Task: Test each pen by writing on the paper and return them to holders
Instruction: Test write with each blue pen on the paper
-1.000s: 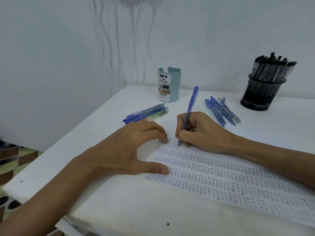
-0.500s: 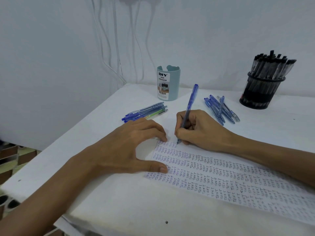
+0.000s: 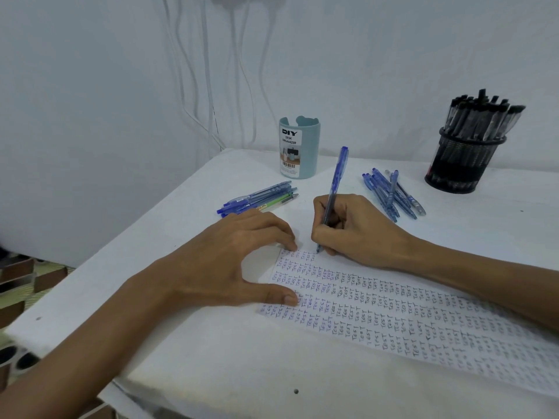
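Note:
My right hand (image 3: 360, 229) grips a blue pen (image 3: 335, 182) upright, its tip on the top edge of the paper (image 3: 393, 322), which is covered in rows of the word "TEST". My left hand (image 3: 230, 264) lies flat with fingertips and thumb pressing the paper's left end. A pale blue holder (image 3: 299, 148) labelled "DIY Desk Organizer" stands at the back. At the back right, a black mesh holder (image 3: 464, 164) is full of black pens. One pile of blue pens (image 3: 260, 199) lies left of my hands and another pile (image 3: 391, 193) lies to the right.
The white table (image 3: 211, 373) stands against a white wall with cables (image 3: 208, 86) hanging down it. The table's left edge drops to a patterned floor (image 3: 18, 285).
The pen tip has shifted slightly along the top line of writing. My left hand stays in place on the paper.

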`<move>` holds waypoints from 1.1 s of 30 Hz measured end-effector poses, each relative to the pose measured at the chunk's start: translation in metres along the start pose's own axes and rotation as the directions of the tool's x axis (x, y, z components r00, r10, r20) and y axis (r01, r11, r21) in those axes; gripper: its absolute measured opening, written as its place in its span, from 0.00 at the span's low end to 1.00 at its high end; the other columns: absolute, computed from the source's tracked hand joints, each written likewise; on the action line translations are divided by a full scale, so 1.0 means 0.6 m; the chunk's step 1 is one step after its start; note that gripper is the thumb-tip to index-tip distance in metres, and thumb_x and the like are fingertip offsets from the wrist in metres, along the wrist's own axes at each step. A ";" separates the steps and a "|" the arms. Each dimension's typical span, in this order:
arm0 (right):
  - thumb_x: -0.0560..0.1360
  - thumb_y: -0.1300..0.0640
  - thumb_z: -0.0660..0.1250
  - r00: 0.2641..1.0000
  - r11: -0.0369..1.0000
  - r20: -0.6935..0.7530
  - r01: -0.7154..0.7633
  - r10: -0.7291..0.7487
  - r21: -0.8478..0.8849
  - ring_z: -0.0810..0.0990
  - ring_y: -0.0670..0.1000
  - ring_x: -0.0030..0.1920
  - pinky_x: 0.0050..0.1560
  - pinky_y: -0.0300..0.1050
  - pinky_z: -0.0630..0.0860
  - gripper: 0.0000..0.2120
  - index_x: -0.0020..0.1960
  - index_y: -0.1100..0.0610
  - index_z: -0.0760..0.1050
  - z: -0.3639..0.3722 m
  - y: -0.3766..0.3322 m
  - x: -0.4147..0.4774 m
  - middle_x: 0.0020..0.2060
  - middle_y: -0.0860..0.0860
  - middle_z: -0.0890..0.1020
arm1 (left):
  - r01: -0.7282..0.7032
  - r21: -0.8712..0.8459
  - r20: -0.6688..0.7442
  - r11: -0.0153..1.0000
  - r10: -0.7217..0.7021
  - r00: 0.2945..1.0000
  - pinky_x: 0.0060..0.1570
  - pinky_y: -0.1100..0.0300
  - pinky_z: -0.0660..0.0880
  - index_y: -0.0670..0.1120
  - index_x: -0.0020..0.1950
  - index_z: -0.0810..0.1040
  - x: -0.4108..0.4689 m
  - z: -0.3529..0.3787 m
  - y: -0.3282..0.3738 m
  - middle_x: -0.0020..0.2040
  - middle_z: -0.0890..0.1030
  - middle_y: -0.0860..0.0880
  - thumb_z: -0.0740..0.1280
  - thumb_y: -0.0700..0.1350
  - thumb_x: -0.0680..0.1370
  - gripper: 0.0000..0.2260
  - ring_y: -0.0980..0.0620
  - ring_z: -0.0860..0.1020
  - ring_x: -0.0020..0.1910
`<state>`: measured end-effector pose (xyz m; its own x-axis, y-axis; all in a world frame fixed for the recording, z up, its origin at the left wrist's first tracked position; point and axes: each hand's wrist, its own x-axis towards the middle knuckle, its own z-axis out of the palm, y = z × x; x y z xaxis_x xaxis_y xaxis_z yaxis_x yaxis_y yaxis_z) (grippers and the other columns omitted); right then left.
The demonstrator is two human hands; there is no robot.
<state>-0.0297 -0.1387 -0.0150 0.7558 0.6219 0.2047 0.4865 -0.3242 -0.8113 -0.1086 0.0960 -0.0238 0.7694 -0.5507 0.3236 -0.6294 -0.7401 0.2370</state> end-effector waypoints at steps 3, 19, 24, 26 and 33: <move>0.78 0.64 0.63 0.985 0.955 -0.067 -0.138 0.161 0.261 0.67 0.49 0.22 0.24 0.39 0.60 0.10 0.38 0.60 0.72 -0.006 0.002 0.009 0.26 0.56 0.76 | 0.010 0.004 0.000 1.000 -0.010 1.000 0.67 0.56 0.71 0.54 0.65 0.79 -0.001 0.000 0.000 0.65 0.77 0.61 0.69 0.70 0.74 0.26 0.60 0.74 0.67; 0.85 0.49 0.59 0.945 0.689 -0.021 -0.222 0.326 0.690 0.84 0.61 0.31 0.30 0.42 0.80 0.14 0.49 0.60 0.69 -0.016 -0.006 0.019 0.38 0.66 0.84 | 0.349 0.277 -0.344 0.895 -0.247 0.906 0.51 0.55 0.66 0.50 0.59 0.83 -0.003 0.010 -0.051 0.57 0.81 0.55 0.59 0.57 0.77 0.19 0.50 0.75 0.60; 0.85 0.51 0.54 0.934 0.692 0.009 -0.271 0.357 0.669 0.82 0.59 0.30 0.29 0.42 0.79 0.17 0.45 0.61 0.73 -0.021 -0.005 0.024 0.37 0.63 0.84 | 0.339 0.265 -0.360 0.903 -0.233 0.903 0.50 0.56 0.65 0.52 0.52 0.84 -0.003 0.012 -0.054 0.55 0.81 0.57 0.60 0.57 0.77 0.16 0.51 0.75 0.58; 0.85 0.50 0.57 0.936 0.786 -0.005 -0.294 0.353 0.545 0.77 0.53 0.28 0.27 0.41 0.71 0.17 0.47 0.60 0.77 -0.026 0.001 0.027 0.35 0.58 0.82 | 0.331 0.257 -0.361 0.908 -0.227 0.905 0.50 0.55 0.66 0.54 0.50 0.83 -0.003 0.009 -0.048 0.53 0.81 0.59 0.60 0.57 0.77 0.14 0.52 0.75 0.57; 0.78 0.44 0.69 0.946 0.873 -0.236 -0.299 0.221 -0.385 0.82 0.49 0.41 0.44 0.45 0.76 0.19 0.63 0.53 0.70 -0.103 0.027 0.060 0.39 0.52 0.84 | 0.320 0.203 -0.371 0.925 -0.230 0.900 0.46 0.52 0.69 0.55 0.51 0.80 0.001 0.009 -0.037 0.44 0.80 0.61 0.63 0.53 0.76 0.08 0.56 0.73 0.49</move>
<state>0.0322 -0.1658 0.0133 0.9260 0.3492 0.1438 0.3672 -0.7439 -0.5584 -0.0938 0.1100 -0.0340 0.7963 -0.1822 0.5769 -0.3140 -0.9395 0.1367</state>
